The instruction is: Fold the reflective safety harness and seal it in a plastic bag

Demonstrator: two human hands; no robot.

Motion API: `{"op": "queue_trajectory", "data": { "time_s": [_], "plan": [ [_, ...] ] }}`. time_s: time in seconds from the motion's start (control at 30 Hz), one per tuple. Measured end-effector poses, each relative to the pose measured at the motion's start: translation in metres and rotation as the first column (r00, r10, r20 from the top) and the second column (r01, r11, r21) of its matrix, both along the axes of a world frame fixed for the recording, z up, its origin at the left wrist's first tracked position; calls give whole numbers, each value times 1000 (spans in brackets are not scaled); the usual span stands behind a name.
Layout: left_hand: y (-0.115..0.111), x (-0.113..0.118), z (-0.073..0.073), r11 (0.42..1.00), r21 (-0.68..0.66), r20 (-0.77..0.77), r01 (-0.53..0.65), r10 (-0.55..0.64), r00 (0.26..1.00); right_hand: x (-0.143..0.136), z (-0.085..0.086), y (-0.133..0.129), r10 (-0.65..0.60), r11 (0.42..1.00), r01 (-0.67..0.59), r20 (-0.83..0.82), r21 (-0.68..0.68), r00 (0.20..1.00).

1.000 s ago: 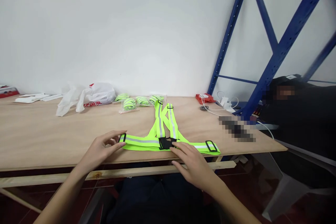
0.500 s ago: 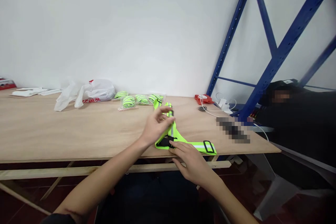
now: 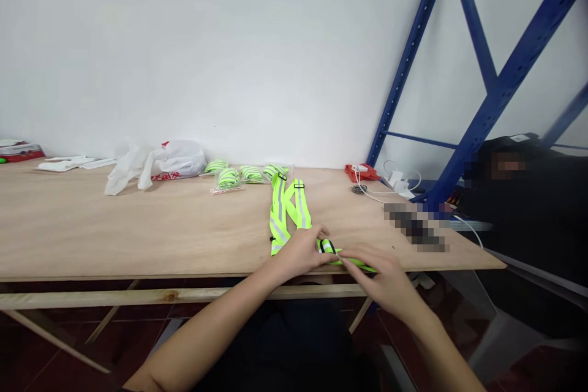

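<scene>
A neon yellow-green strap harness (image 3: 301,208) with silver stripes lies near the table's front edge, its two shoulder bands reaching toward the wall, each with a black buckle. My left hand (image 3: 309,251) pinches the lower band beside a black slider (image 3: 327,247). Just right of it, my right hand (image 3: 374,266) has its thumb and forefinger closed on the same band, fingertips nearly touching those of the left. The band's end runs partly under the right hand.
Bagged rolled green straps (image 3: 228,179) and a white plastic bag (image 3: 181,159) lie by the wall. A red item (image 3: 362,172), cables and a blue rack (image 3: 459,153) stand right, near a person in black (image 3: 528,208).
My left hand has moved down and right from the upper band to the lower one. My right hand has shifted right and now pinches the band. The shoulder bands lie more spread out.
</scene>
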State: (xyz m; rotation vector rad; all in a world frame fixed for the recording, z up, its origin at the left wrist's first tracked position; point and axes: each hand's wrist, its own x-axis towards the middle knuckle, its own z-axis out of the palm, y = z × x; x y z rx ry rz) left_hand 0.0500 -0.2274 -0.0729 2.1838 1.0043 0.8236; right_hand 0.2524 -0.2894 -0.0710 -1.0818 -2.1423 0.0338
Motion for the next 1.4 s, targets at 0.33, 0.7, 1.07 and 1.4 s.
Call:
{"op": "queue_trajectory", "data": {
  "time_s": [0.33,0.7,1.07,1.4],
  "plan": [
    [-9,2,-1,950,305,-329,67,39,944,58,8,14,-148,954,198,221,-226,964],
    [-58,-12,-10,813,579,-535,68,315,784,44,32,5,-173,949,264,413,-174,894],
    [-53,-30,3,875,474,-561,100,212,800,28,57,30,-24,934,21,-4,-357,1000],
    [-49,-44,4,863,491,-511,115,179,841,-37,60,66,107,929,-238,-410,-284,906]
  ]
}}
